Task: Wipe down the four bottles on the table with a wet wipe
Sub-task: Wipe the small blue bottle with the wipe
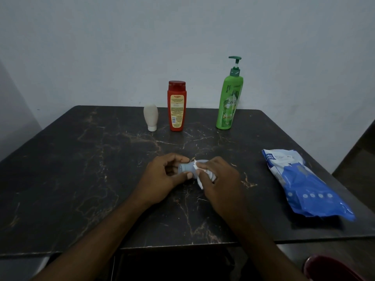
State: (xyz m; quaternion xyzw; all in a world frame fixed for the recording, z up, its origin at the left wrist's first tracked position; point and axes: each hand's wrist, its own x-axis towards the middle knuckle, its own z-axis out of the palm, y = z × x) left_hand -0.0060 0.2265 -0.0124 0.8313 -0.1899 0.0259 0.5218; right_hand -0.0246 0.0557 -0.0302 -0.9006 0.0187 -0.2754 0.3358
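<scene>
**Wiping the small bottle while three wait**

You are working over the dark table [81, 179], with the wipes pack [304, 183] lying off to your right, likely so it is within easy reach. The green pump bottle [228, 100], red bottle [176, 108] and white bottle [151, 116] are standing upright along the far edge, well apart from your hands. Your left hand [162, 179] is pinching the cap end of the small grey bottle [185, 168], steadying it just above the table's middle. Your right hand [219, 179] is curling round its body through the wet wipe [199, 182]. The bottle is lying sideways, its long axis running left to right and its cap pointing left.
</scene>
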